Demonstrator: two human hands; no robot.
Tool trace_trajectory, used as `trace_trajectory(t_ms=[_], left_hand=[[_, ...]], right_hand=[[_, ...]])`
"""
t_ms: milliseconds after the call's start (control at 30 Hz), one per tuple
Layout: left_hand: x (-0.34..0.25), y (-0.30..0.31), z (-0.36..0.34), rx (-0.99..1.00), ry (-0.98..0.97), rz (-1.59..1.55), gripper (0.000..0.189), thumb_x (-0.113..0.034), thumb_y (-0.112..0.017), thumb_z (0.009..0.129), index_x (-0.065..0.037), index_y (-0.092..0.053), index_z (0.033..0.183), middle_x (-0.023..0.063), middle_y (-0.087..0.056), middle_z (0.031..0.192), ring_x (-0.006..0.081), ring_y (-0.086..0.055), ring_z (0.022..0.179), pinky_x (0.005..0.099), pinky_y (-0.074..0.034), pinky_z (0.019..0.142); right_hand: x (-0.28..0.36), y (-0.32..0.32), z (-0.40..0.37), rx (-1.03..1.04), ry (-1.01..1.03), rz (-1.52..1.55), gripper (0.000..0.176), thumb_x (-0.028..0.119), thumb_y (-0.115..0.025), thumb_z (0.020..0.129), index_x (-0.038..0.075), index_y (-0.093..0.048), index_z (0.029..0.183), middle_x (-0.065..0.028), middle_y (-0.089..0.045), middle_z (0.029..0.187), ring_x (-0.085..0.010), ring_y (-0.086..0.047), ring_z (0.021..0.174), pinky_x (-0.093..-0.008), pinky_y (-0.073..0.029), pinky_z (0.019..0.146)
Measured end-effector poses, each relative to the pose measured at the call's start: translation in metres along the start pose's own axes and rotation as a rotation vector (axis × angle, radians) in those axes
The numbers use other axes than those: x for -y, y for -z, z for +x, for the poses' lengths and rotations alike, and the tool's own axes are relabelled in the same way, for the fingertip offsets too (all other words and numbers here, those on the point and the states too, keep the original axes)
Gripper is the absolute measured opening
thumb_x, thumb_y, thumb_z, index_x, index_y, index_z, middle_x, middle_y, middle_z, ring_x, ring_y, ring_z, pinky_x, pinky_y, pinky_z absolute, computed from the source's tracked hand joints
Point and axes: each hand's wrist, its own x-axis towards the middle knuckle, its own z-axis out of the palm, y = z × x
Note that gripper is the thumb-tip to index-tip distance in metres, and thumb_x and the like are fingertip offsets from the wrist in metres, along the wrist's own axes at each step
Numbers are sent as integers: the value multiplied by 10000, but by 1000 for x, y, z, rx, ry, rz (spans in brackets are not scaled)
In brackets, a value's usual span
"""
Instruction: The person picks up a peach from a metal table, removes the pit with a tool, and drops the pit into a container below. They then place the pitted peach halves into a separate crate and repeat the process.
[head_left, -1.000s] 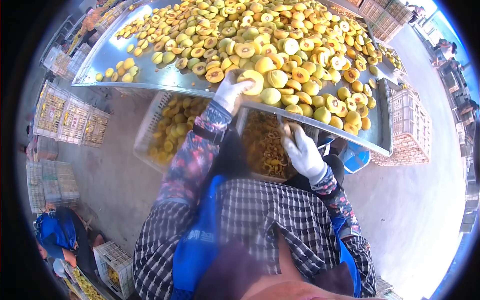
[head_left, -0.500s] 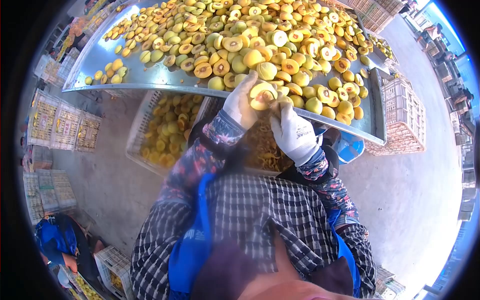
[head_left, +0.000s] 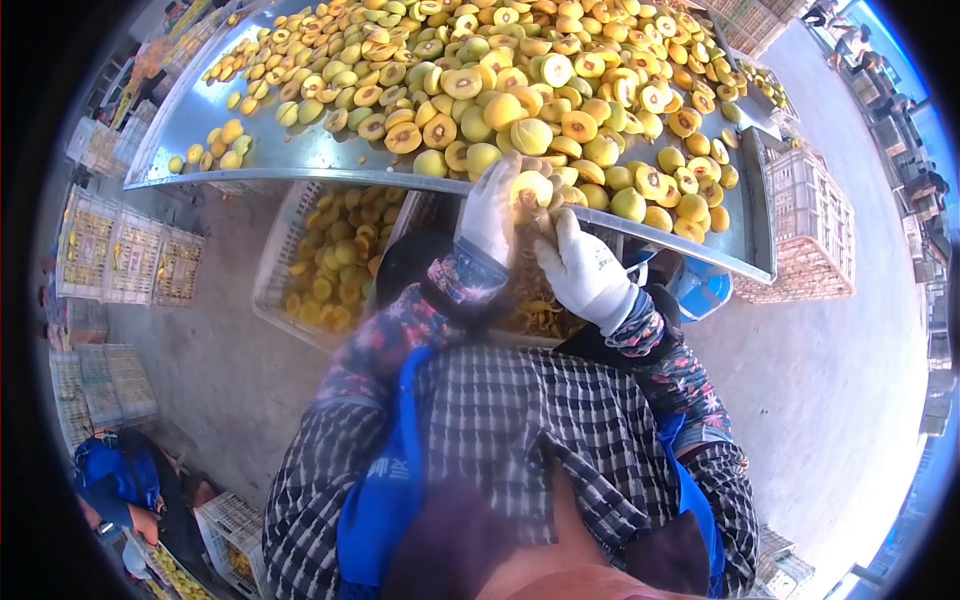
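Note:
At the near edge of the metal table, my left hand [head_left: 490, 212], in a white glove, is closed around a cut yellow peach half [head_left: 531, 188]. My right hand [head_left: 588, 275], also gloved, has its fingers pinched together just beside the fruit. Whatever sits in that pinch is too small and blurred to name. Directly beyond both hands lies a large heap of halved yellow peaches [head_left: 480, 85], many with brown pit hollows facing up.
The metal table [head_left: 300, 160] has a raised rim. Under it stand a crate of peach halves [head_left: 335, 255] and a bin of brown scraps [head_left: 540, 310]. A blue bucket [head_left: 700, 290] and stacked crates [head_left: 810, 225] are on the right. Another person [head_left: 125, 480] sits at lower left.
Both hands have drawn slightly toward my body and down, with the peach half still in the left one. The fruit has turned in the left hand.

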Motion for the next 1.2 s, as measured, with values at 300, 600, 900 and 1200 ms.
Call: trace_trajectory(t_ms=[300, 600, 900, 1200], left_hand=[[-12, 8, 0, 191, -113, 343, 384, -297, -425, 997, 52, -537, 1115, 161, -633, 1007, 285, -643, 955, 350, -512, 875], [-2, 1, 5, -47, 238, -295, 290, -227, -504, 966, 48, -509, 1058, 171, -589, 982, 368, -636, 915, 447, -561, 789], [-12, -5, 2, -33, 391, -367, 298, -273, -552, 944, 11, -523, 1032, 154, -594, 973, 353, -641, 888, 457, -562, 764], [-6, 1, 9, -90, 549, -264, 371, -330, -607, 895, -10, -531, 1067, 169, -618, 959, 341, -657, 780, 421, -570, 665]], right_hand=[[-4, 8, 0, 126, -44, 71, 403, 130, -572, 903, -74, -397, 1203, -265, -605, 884, -427, -607, 844, -415, -491, 706], [24, -3, 0, 179, -728, 1349, 234, 199, -491, 986, 49, -475, 1165, 40, -471, 826, -46, -428, 680, -204, -374, 590], [26, -2, 1, 195, -817, 1728, 364, 393, -494, 975, 79, -500, 1159, -10, -423, 612, -106, -360, 387, -227, -296, 360], [17, -4, -7, 258, -842, 1537, 362, 377, -478, 986, 77, -495, 1188, -12, -447, 628, -102, -377, 414, -232, -303, 361]])
